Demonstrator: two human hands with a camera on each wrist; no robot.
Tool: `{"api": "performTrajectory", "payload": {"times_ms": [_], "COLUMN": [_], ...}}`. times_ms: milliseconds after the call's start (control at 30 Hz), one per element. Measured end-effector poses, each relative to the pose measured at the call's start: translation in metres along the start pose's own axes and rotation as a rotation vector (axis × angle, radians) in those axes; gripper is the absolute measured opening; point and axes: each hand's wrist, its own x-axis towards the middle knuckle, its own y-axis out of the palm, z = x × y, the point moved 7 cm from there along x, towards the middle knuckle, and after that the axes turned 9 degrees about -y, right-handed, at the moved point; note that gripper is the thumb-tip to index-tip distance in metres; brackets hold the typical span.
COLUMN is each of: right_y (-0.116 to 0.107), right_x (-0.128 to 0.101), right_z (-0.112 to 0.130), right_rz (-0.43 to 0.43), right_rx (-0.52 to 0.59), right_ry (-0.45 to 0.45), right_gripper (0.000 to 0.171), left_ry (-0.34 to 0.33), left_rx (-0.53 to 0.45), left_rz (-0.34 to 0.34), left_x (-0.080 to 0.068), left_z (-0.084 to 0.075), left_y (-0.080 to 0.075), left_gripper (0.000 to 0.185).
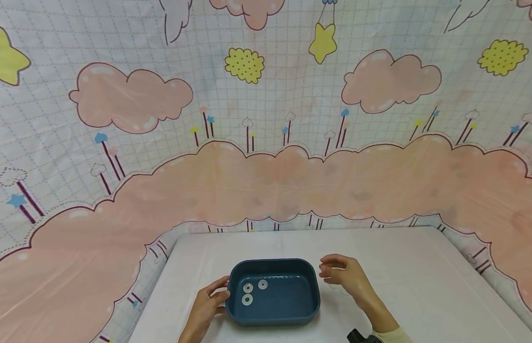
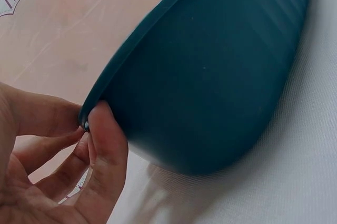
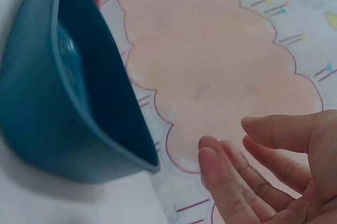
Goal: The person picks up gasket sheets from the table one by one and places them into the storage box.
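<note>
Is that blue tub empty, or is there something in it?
Not empty. The head view shows three small white rings lying on the floor of the blue tub, toward its left side. Nothing else shows inside.

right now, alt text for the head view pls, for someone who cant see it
A dark blue tray sits on a white table with three white rings inside. The left hand touches its left rim; the right hand hovers open beside its right edge.

Dark object (image 1: 362,336) by the right sleeve is cut off.
</note>
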Motion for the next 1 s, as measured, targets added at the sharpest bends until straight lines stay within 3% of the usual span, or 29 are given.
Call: {"api": "performTrajectory", "payload": {"times_ms": [400, 1000], "right_y": [-0.027, -0.061], "right_x": [-0.003, 0.003], "right_z": [-0.019, -0.042], "right_rz": [-0.134, -0.132], "right_rx": [-0.079, -0.278], "right_ry": [0.035, -0.034], "right_gripper": [0.033, 0.033], "left_ry": [-0.008, 0.001], "left_rx": [0.001, 0.004], "left_rz": [0.004, 0.001], "left_x": [0.000, -0.001], "left_z": [0.000, 0.000], "left_y": [-0.001, 0.000], "left_gripper": [0.049, 0.049]}}
